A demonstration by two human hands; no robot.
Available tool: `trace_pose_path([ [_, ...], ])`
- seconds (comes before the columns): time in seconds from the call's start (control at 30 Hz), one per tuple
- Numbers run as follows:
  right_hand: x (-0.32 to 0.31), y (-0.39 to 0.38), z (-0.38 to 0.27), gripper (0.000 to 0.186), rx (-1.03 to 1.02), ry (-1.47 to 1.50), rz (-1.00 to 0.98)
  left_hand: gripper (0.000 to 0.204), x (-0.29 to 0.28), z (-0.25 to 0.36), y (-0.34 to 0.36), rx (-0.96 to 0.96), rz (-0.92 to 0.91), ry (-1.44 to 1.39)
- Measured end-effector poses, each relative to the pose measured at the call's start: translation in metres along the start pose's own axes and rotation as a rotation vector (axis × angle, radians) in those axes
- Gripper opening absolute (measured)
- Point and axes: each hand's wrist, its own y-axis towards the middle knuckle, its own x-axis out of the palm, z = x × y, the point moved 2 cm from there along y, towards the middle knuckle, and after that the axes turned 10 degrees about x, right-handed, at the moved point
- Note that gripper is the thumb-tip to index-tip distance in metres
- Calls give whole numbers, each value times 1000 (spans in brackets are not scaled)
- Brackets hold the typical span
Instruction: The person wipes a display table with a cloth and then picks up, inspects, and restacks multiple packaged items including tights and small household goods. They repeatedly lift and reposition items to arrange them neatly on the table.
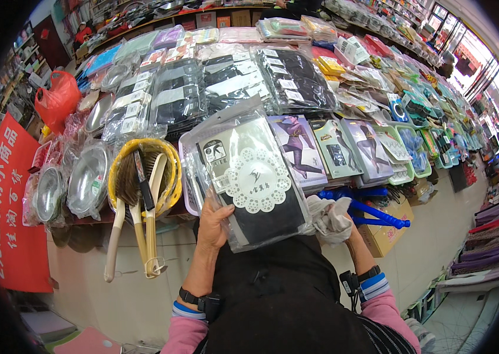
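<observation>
My left hand (213,219) grips the lower left edge of a clear plastic package of black tights (267,221), thumb on its front. The package is tilted up toward me and has a round white lace-like print. At its lower right corner, my right hand (347,221) is closed around a crumpled whitish cloth (330,217), which hides most of the fingers. The cloth touches or nearly touches the package edge. Behind the package stand boxed tights (298,150) with leg pictures, and a lilac plastic basket (188,177) shows at its left.
A yellow-rimmed basket (175,159) of long-handled brushes (137,221) juts over the table's front edge at the left, beside wrapped metal bowls (87,183). Stacked bagged garments (178,88) cover the table beyond. Blue folding legs (379,215) and a cardboard box (385,233) are at the right.
</observation>
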Motion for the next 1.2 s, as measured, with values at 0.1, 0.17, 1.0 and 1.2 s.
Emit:
trace_pose_path([
  [0.1,6,8,-8,32,-309,-45,-85,77,6,2,2,5,-67,17],
  [0.17,4,6,-45,34,-446,-444,-203,80,13,1,1,24,-175,53],
  [1.0,33,-74,-187,16,-691,-821,-174,34,56,89,26,162,-455,770],
  [1.2,31,-83,-201,30,-634,-921,-135,19,81,99,10,306,-638,1074],
])
